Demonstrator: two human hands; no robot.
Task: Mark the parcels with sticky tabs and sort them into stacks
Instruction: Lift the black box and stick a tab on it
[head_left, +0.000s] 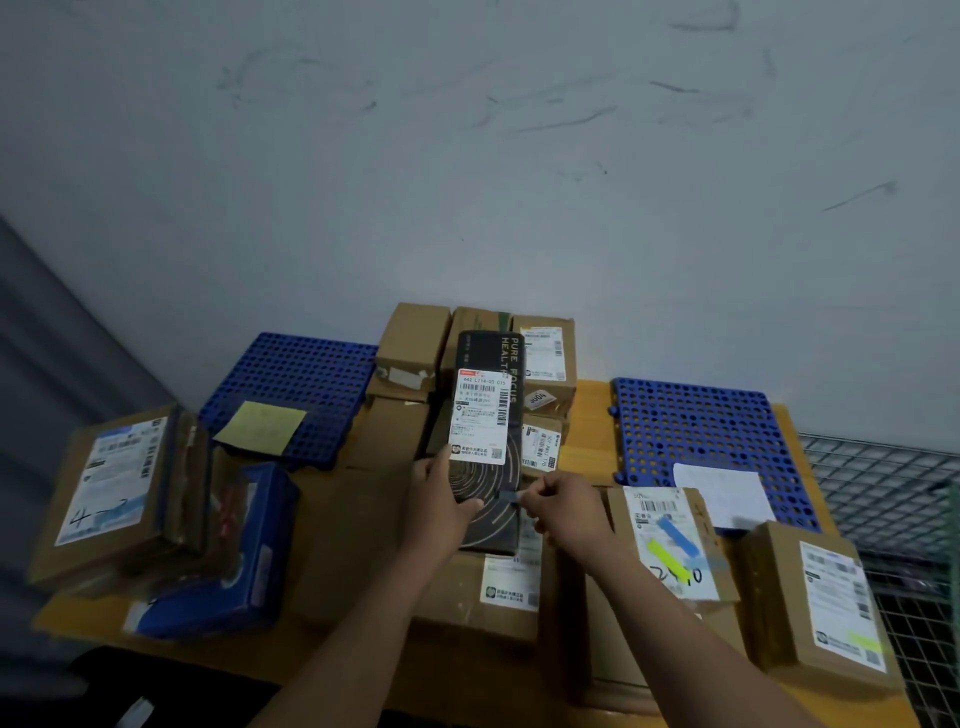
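Fingers of left hand (441, 501) around black parcel (488, 358); right hand (566, 512) tight on small, blurred blue tab (508, 497).

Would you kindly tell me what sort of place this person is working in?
Most likely a parcel sorting corner in a storeroom or depot: brown cardboard parcels with printed shipping labels crowd a yellow table, blue perforated plastic mats lie on it, and a wire mesh panel shows at the right.
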